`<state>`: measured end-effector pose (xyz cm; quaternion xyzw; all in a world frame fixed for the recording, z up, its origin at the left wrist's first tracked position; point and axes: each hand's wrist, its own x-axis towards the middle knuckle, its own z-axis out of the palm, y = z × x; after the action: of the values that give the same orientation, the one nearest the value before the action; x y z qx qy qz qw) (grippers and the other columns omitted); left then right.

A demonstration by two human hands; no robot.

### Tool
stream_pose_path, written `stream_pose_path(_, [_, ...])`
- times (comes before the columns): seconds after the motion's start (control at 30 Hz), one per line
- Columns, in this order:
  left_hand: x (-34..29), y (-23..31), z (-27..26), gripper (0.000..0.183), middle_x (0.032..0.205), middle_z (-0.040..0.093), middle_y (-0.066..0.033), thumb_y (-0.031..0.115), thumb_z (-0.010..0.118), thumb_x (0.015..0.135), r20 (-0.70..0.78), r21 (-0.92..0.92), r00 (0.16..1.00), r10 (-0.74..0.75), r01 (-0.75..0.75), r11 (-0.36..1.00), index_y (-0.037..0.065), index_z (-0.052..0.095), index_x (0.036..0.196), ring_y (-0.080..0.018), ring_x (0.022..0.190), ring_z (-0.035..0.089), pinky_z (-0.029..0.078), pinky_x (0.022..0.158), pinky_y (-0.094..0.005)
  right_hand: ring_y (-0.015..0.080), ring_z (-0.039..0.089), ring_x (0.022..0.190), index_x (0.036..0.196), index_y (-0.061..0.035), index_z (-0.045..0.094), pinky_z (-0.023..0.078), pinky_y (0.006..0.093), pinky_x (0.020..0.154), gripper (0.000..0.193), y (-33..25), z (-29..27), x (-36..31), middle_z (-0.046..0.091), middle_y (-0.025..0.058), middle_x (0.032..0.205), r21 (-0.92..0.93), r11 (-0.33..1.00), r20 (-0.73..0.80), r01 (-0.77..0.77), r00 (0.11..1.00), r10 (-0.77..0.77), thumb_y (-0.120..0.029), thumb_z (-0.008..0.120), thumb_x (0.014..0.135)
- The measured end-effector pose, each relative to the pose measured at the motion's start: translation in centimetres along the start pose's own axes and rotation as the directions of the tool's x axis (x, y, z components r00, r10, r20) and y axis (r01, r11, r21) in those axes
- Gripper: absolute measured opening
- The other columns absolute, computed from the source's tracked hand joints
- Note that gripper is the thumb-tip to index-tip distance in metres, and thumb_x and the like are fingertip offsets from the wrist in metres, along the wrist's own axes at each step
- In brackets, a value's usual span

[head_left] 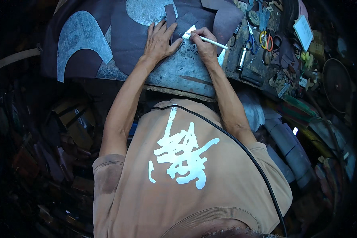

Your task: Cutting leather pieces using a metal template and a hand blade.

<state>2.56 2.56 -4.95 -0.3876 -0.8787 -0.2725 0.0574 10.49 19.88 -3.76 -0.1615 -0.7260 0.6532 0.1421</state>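
My right hand (204, 44) is closed around a slim white pen (215, 43). The pen's tip rests near a small bright white patch (189, 31) at the edge of a dark piece of material. My left hand (159, 41) lies flat with its fingers apart, pressing on dark brown, leather-like sheet (131, 43). Beside its fingertips is a narrow dark strip (170, 15). Under both forearms the worn grey worktop (174, 75) shows. To the left is a grey arch-like shape (77, 33); whether it is a template or bare worktop I cannot tell.
Right of my hand lie blue-handled scissors (250, 43), orange-handled scissors (269, 43), a roll of tape (253, 18), a silver cylindrical tool (242, 59) and scraps. A black cable (242, 147) runs across my shirt. Bundled material (289, 144) sits below the bench at right.
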Motion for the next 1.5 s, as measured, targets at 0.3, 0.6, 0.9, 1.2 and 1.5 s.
stream_pose_path(0.3, [0.0, -0.6, 0.2, 0.053, 0.119, 0.060, -0.0215, 0.020, 0.057, 0.086, -0.016, -0.118, 1.000, -0.010, 0.008, 0.993, 0.020, 0.049, 0.138, -0.0366, 0.126, 0.047, 0.027, 0.110, -0.0574, 0.0249, 0.063, 0.068, 0.083, -0.0020, 0.066, 0.048, 0.0364, 0.064, 0.012, -0.7, 1.6, 0.0, 0.066, 0.0097, 0.074, -0.404, 0.861, 0.110, 0.309, 0.951, -0.289, -0.014, 0.067, 0.081])
stream_pose_path(0.6, [0.0, -0.1, 0.3, 0.062, 0.115, 0.060, -0.0233, 0.034, 0.068, 0.079, -0.004, -0.012, 1.000, -0.009, 0.009, 1.000, 0.013, 0.052, 0.135, -0.0385, 0.121, 0.049, 0.028, 0.108, -0.0580, 0.0160, 0.062, 0.072, 0.085, 0.0000, 0.066, 0.048, 0.0301, 0.067, 0.012, 0.2, 0.3, 0.1, 0.067, 0.0086, 0.081, -0.296, 0.918, 0.176, 0.264, 0.960, -0.219, -0.012, 0.064, 0.084])
stream_pose_path(0.9, [0.1, -0.6, 0.1, 0.053, 0.105, 0.062, -0.0262, 0.027, 0.062, 0.084, -0.035, -0.054, 0.999, 0.008, -0.010, 0.998, 0.009, 0.053, 0.133, -0.0410, 0.110, 0.054, 0.031, 0.107, -0.0544, 0.0211, 0.063, 0.068, 0.084, -0.0016, 0.065, 0.048, 0.0340, 0.065, 0.011, 0.1, 0.8, 0.1, 0.065, 0.0103, 0.075, -0.283, 0.944, 0.099, 0.171, 0.984, -0.148, -0.012, 0.064, 0.082])
stream_pose_path(1.2, [0.3, -0.9, 0.0, 0.052, 0.095, 0.061, -0.0269, 0.014, 0.053, 0.084, -0.108, -0.092, 0.994, 0.030, -0.040, 0.995, 0.008, 0.049, 0.136, -0.0416, 0.101, 0.056, 0.035, 0.105, -0.0522, 0.0245, 0.062, 0.070, 0.083, -0.0022, 0.066, 0.047, 0.0356, 0.065, 0.011, -0.4, 1.2, 0.5, 0.066, 0.0101, 0.075, -0.430, 0.806, 0.236, 0.407, 0.912, -0.335, -0.013, 0.065, 0.079])
stream_pose_path(1.5, [1.0, 0.3, -1.5, 0.067, 0.125, 0.054, -0.0279, 0.027, 0.060, 0.089, -0.025, -0.212, 0.999, 0.021, -0.026, 0.977, 0.006, 0.033, 0.146, -0.0409, 0.120, 0.049, 0.032, 0.108, -0.0493, 0.0099, 0.049, 0.063, 0.070, 0.0001, 0.059, 0.040, 0.0304, 0.058, 0.038, -4.3, 0.3, -3.6, 0.054, 0.0025, 0.063, -0.138, 0.977, 0.166, -0.161, 0.969, 0.183, -0.028, 0.056, 0.095])
